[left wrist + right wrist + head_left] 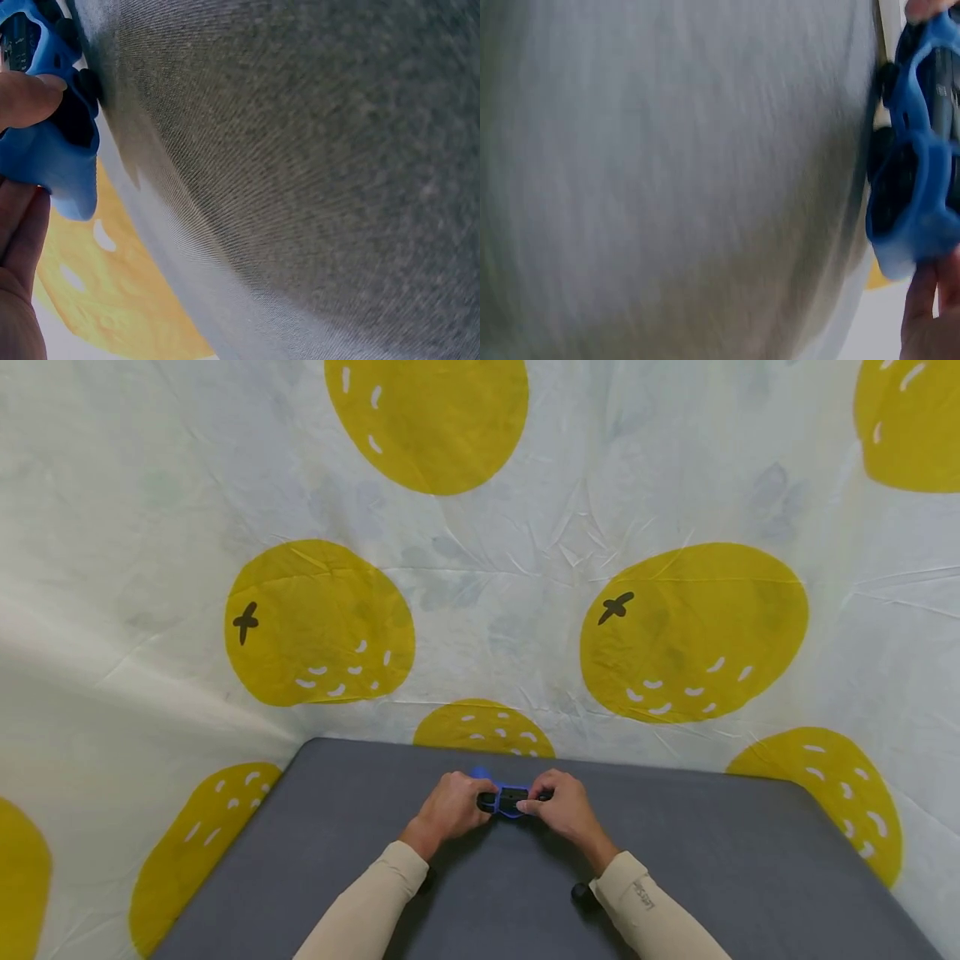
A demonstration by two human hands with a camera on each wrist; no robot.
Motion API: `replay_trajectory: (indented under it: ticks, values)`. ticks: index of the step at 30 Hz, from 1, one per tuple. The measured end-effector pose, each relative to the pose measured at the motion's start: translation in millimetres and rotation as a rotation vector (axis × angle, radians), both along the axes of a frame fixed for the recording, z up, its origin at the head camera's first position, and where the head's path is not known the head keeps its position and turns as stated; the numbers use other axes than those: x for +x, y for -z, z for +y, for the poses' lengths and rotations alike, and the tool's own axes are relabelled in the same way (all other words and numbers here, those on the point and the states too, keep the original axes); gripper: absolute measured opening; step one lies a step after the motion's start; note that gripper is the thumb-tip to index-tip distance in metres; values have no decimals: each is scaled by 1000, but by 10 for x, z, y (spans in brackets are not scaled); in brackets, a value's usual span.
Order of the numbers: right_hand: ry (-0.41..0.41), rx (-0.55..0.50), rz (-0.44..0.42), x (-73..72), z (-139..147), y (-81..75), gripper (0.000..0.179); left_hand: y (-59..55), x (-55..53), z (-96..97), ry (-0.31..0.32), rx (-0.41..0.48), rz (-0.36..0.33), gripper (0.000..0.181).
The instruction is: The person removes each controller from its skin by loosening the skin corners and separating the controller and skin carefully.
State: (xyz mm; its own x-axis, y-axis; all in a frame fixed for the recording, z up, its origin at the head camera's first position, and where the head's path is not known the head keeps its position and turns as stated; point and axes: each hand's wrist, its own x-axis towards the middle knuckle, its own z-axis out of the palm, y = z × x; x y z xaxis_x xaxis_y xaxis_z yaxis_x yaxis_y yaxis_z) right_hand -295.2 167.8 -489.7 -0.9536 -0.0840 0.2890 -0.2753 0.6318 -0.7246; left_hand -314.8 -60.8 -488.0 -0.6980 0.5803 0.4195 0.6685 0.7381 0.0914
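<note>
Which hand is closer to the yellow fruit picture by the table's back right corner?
Right. The right hand, gripping the right end of the blue-and-black controller, is left of the yellow fruit picture; the left hand, on the controller's other end, is farther left.

Hands near together, fingers bent, forearms angled inward.

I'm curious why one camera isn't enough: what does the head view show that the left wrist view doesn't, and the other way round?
Only the head view: the right hand, both beige sleeves and whole yellow shapes.

Only the left wrist view: the fine ribbed weave of the gray surface and dark knobs along the edge of the blue-and-black controller.

Both: the left hand holding that controller, the gray surface, and the patterned cloth behind.
</note>
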Motion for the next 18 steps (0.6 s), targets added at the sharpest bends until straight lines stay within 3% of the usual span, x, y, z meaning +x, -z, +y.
replay_trajectory:
  ticks: [5, 13, 18]
  values:
    - [11, -42, 13, -10, -15, 4, 17, 16, -29, -30, -9, 59, -47, 37]
    - [-4, -97, -50, -63, 31, -81, 8, -31, -72, -93, -30, 249, -269, 41]
    - [4, -91, -99, -58, 39, -100, 8, 10, -88, -113, -3, 324, -341, 41]
